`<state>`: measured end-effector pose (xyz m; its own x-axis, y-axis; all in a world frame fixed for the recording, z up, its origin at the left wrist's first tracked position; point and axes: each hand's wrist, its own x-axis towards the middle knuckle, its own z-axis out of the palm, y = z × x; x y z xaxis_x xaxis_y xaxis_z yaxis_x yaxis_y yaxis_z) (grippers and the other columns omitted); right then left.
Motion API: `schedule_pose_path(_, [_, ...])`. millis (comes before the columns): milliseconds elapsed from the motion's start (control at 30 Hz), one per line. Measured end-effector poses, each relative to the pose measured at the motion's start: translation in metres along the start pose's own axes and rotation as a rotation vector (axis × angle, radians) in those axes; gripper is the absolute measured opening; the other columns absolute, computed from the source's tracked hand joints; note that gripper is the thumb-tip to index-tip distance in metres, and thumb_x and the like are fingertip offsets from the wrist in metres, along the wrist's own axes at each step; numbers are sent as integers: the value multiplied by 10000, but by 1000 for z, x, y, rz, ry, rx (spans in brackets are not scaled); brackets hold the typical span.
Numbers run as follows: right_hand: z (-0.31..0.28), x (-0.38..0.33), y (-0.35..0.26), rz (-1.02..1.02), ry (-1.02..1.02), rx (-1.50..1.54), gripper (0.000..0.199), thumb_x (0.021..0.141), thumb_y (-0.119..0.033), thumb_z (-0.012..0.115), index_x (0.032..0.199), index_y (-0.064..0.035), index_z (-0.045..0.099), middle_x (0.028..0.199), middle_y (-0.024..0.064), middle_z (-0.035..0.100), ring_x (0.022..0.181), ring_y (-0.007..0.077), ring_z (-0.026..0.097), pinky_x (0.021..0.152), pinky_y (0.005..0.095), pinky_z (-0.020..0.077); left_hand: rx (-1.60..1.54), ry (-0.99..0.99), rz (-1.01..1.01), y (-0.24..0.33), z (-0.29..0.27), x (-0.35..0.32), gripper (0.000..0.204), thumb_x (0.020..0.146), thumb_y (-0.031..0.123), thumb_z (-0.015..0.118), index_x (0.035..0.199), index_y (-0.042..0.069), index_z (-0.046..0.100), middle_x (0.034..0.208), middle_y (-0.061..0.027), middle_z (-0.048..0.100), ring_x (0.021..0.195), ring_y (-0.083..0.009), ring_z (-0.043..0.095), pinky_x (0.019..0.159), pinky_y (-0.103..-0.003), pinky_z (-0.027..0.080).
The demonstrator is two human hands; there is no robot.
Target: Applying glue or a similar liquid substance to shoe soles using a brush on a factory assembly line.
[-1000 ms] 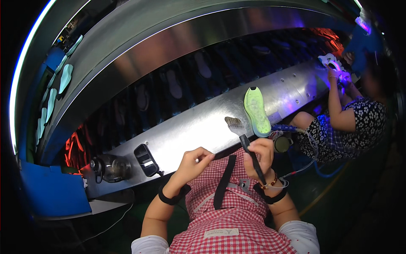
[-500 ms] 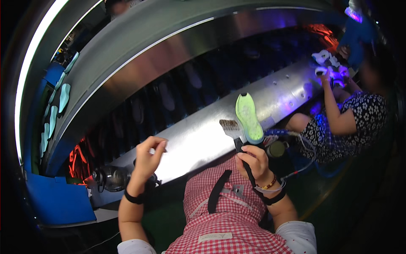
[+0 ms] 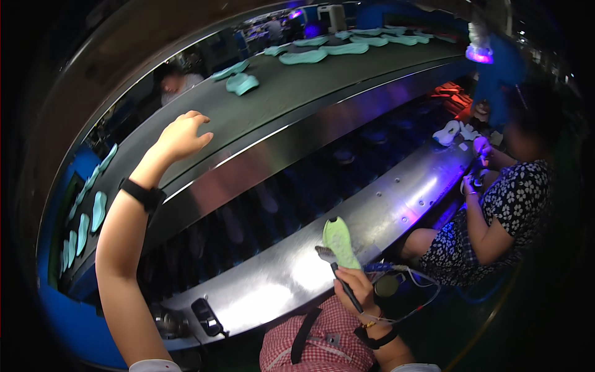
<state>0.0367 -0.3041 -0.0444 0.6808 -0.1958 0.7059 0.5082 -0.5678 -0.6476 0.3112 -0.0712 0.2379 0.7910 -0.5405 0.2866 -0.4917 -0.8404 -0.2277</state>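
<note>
My right hand (image 3: 355, 290) holds a pale green shoe sole (image 3: 338, 242) upright together with a dark brush (image 3: 334, 266), just above the shiny steel ledge (image 3: 279, 285). My left hand (image 3: 182, 136) is raised high over the upper dark conveyor belt (image 3: 279, 93), fingers spread and holding nothing. The nearest soles on that belt are two teal ones (image 3: 240, 82), to the right of the hand and apart from it. A black band sits on my left wrist.
Many teal soles (image 3: 347, 49) ride the upper belt farther off; more lie along the left (image 3: 93, 211). A lower dark belt runs under it. A person in a flowered dress (image 3: 496, 211) works at the right. A small black device (image 3: 204, 315) lies on the ledge.
My left hand rose from my chest, past the ledge, up over the upper belt. The view tilted upward. My right hand kept the sole and brush in place.
</note>
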Motion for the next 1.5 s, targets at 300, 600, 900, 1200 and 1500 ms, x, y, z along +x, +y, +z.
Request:
schedule_pose_path(300, [-9,-5,24,102,55,-19,271,708,12,641,958,92,571,892,198,603,795,292,616,690,309,508,220,-116,-102,17,35,138,670,684,323,656,1257,80,407,1315,-109,391,1222,-268,350,972,-417,320])
schedule_pose_path(600, [-2,-6,50,199,76,86,287,734,-10,640,1009,47,581,944,182,607,847,257,618,736,281,500,220,-304,-177,-12,88,200,1104,450,194,734,1381,111,147,1385,-146,275,1294,-325,212,1045,-443,196])
schedule_pose_path(900, [-6,2,43,151,40,103,322,736,38,607,1039,105,520,908,189,573,804,268,596,698,295,484,84,-83,-35,-89,125,217,405,566,153,713,934,17,612,931,-219,601,906,-325,585,770,-374,473])
schedule_pose_path(1200, [4,6,34,95,42,124,299,757,27,578,1044,78,509,926,191,571,813,279,594,706,296,481,98,-31,19,-68,49,26,206,707,194,662,729,19,556,728,-149,568,757,-331,549,671,-407,431])
schedule_pose_path(1500, [-9,10,6,362,86,236,301,776,-48,592,1059,-7,500,956,127,549,847,193,581,729,276,471,-621,883,-284,-91,60,-176,232,814,74,492,1011,-49,495,1023,-121,540,936,-254,531,809,-350,430])
